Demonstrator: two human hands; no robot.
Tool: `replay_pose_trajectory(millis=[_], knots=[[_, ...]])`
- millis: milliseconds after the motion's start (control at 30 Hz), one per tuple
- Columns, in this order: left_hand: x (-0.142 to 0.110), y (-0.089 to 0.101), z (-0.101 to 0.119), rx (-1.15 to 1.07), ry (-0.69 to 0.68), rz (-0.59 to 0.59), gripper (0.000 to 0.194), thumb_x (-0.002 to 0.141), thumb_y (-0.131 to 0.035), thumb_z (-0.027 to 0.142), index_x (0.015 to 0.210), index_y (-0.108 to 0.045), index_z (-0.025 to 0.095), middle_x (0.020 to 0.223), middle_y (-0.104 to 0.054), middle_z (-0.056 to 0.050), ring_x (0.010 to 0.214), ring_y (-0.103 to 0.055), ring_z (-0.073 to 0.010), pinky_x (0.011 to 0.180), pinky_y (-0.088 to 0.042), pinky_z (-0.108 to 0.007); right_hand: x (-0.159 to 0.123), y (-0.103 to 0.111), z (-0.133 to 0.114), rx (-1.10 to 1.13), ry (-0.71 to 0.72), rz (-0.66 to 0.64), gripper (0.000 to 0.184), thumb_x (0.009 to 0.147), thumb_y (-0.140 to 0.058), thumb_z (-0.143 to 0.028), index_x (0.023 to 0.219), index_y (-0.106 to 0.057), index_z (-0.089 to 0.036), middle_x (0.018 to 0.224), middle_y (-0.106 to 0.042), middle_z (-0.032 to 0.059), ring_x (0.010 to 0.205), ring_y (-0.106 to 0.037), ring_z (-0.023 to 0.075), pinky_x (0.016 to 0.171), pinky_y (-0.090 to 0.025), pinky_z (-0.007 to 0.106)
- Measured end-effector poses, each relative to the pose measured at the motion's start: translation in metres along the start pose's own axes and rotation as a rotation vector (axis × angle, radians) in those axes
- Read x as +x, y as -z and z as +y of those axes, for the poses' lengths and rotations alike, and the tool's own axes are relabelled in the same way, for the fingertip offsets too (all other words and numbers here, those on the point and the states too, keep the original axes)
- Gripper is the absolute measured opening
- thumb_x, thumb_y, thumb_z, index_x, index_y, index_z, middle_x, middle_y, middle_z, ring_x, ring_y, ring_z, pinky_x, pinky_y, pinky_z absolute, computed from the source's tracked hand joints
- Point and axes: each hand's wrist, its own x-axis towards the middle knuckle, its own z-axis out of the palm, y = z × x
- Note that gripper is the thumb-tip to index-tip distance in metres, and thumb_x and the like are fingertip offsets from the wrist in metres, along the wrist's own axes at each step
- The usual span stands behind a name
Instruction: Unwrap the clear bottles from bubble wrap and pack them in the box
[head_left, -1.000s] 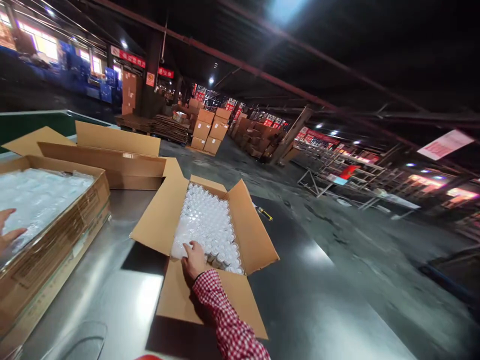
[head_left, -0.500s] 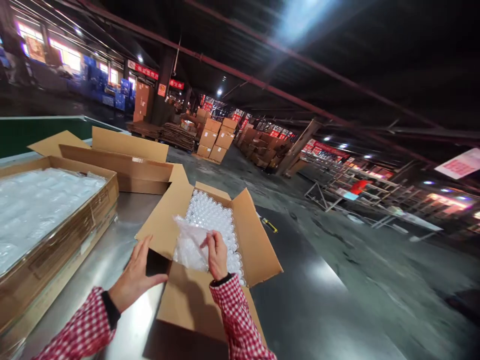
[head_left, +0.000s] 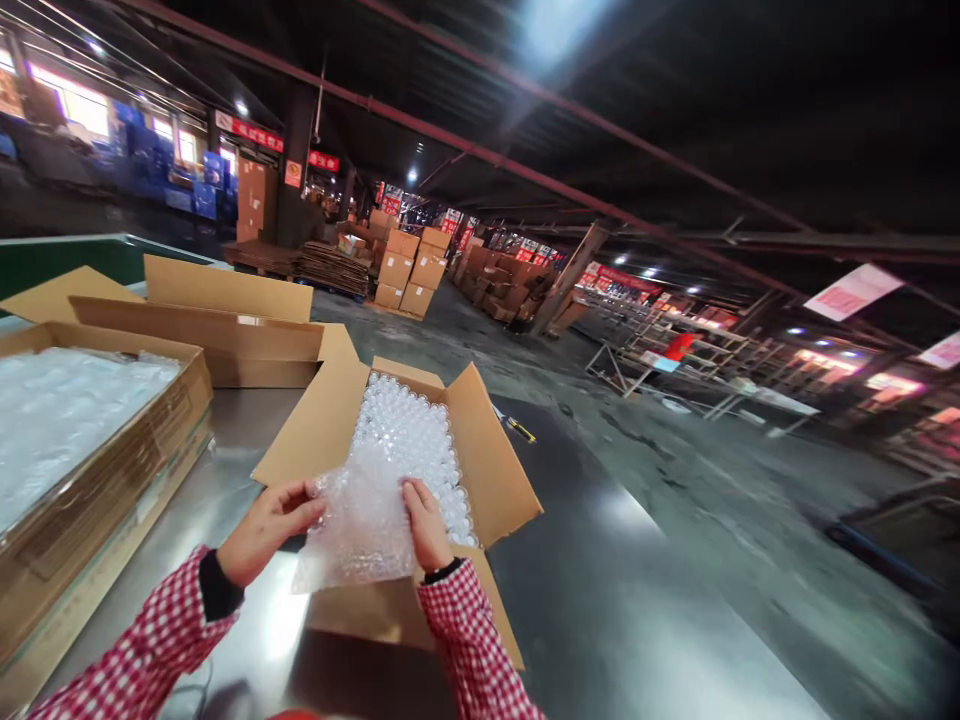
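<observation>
Left hand (head_left: pixel 264 530) came up off the box flap; now both hands pinch the bubble wrap sheet (head_left: pixel 360 525). Right hand (head_left: pixel 424 525) grips its right edge, over the open carton (head_left: pixel 491 470) of bottles (head_left: pixel 409 435).

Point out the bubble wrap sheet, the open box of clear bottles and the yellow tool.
bubble wrap sheet (head_left: pixel 358 530), head view, sheet's middle.
open box (head_left: pixel 496 470), head view, right flap.
yellow tool (head_left: pixel 519 430), head view, handle.

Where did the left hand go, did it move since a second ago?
Yes. The left hand came off the box of wrapped goods at the left and moved right to the open carton, where it now grips the bubble wrap.
</observation>
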Motion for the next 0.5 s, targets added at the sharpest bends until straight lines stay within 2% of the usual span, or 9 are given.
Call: replay_pose_trajectory(millis=[67, 100, 167, 233, 300, 400, 500], knots=[[-0.003, -0.006, -0.002, 0.073, 0.005, 0.085, 0.037, 0.073, -0.065, 0.050, 0.079, -0.056, 0.015, 0.069, -0.053, 0.003, 0.064, -0.047, -0.0099, 0.057, -0.038, -0.019, -0.008, -0.003, -0.003, -0.034, 0.039, 0.089, 0.036, 0.073, -0.062, -0.051, 0.088, -0.060, -0.019, 0.081, -0.060, 0.0028, 0.073, -0.053, 0.0159, 0.070, -0.047, 0.030], [-0.004, -0.009, -0.004, 0.120, 0.008, 0.114, 0.038, 0.071, -0.066, 0.051, 0.074, -0.055, 0.015, 0.066, -0.050, 0.003, 0.062, -0.046, -0.0096, 0.055, -0.037, -0.019, -0.018, -0.008, -0.007, -0.038, 0.062, 0.081, 0.036, 0.073, -0.063, -0.050, 0.091, -0.059, -0.019, 0.082, -0.059, 0.0026, 0.076, -0.053, 0.0159, 0.072, -0.046, 0.030], [-0.007, -0.016, -0.009, 0.212, -0.001, 0.134, 0.041, 0.068, -0.068, 0.053, 0.067, -0.051, 0.015, 0.062, -0.047, 0.004, 0.059, -0.044, -0.0102, 0.054, -0.037, -0.019, -0.043, -0.020, -0.013, -0.027, 0.106, -0.100, 0.037, 0.073, -0.066, -0.046, 0.097, -0.058, -0.020, 0.083, -0.059, 0.0019, 0.077, -0.054, 0.0158, 0.073, -0.046, 0.029], [-0.010, -0.020, -0.015, 0.278, -0.021, 0.162, 0.043, 0.066, -0.068, 0.055, 0.066, -0.048, 0.017, 0.062, -0.048, 0.003, 0.059, -0.046, -0.0118, 0.054, -0.040, -0.021, -0.066, -0.035, -0.016, 0.015, 0.106, -0.394, 0.040, 0.070, -0.070, -0.044, 0.100, -0.060, -0.020, 0.081, -0.061, 0.0015, 0.073, -0.056, 0.0152, 0.071, -0.047, 0.029], [-0.012, -0.019, -0.021, 0.355, -0.035, 0.197, 0.043, 0.066, -0.066, 0.058, 0.073, -0.050, 0.018, 0.062, -0.049, 0.004, 0.058, -0.048, -0.0131, 0.053, -0.041, -0.022, -0.077, -0.044, -0.012, 0.091, 0.027, -0.534, 0.036, 0.073, -0.067, -0.049, 0.093, -0.063, -0.019, 0.076, -0.062, 0.0011, 0.067, -0.057, 0.0140, 0.068, -0.048, 0.028], [-0.016, -0.011, -0.023, 0.584, -0.013, 0.155, 0.046, 0.072, -0.059, 0.061, 0.096, -0.057, 0.021, 0.064, -0.054, 0.004, 0.059, -0.053, -0.0151, 0.057, -0.043, -0.023, -0.063, -0.033, 0.000, 0.117, -0.114, -0.532, 0.038, 0.074, -0.063, -0.054, 0.084, -0.064, -0.018, 0.070, -0.061, 0.0000, 0.063, -0.056, 0.0125, 0.066, -0.049, 0.028], [-0.019, -0.007, -0.023, 0.802, 0.015, -0.061, 0.043, 0.080, -0.050, 0.057, 0.104, -0.063, 0.023, 0.084, -0.067, 0.000, 0.079, -0.061, -0.0185, 0.074, -0.044, -0.024, -0.024, 0.001, 0.017, -0.220, -0.166, -0.526, 0.029, 0.078, -0.061, -0.044, 0.085, -0.067, -0.017, 0.073, -0.064, 0.0008, 0.066, -0.059, 0.0135, 0.067, -0.051, 0.027]])
